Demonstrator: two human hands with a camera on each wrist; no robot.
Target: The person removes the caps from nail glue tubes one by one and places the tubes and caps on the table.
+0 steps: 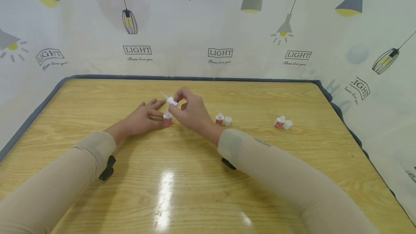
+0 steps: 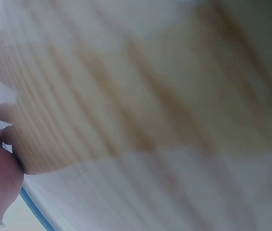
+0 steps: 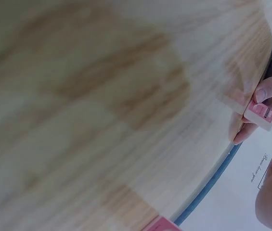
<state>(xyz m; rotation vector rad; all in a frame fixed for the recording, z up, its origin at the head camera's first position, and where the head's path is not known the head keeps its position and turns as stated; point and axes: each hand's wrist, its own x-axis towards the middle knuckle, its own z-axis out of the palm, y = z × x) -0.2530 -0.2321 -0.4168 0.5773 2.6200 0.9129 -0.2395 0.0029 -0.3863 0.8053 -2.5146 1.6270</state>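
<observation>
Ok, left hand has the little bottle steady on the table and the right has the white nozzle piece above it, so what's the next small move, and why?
Probably lower the right hand so the white nozzle piece comes down onto the small bottle. The nozzle piece is pinched just above and slightly right of the bottle, whose top looks open, while the left hand holds it upright on the table.

Wooden table (image 1: 201, 190) w/ dark blue edge under both hands; lamp-print curtain (image 1: 208, 28) reading "LIGHT" behind & at sides; glare patch near sleeves.
</observation>
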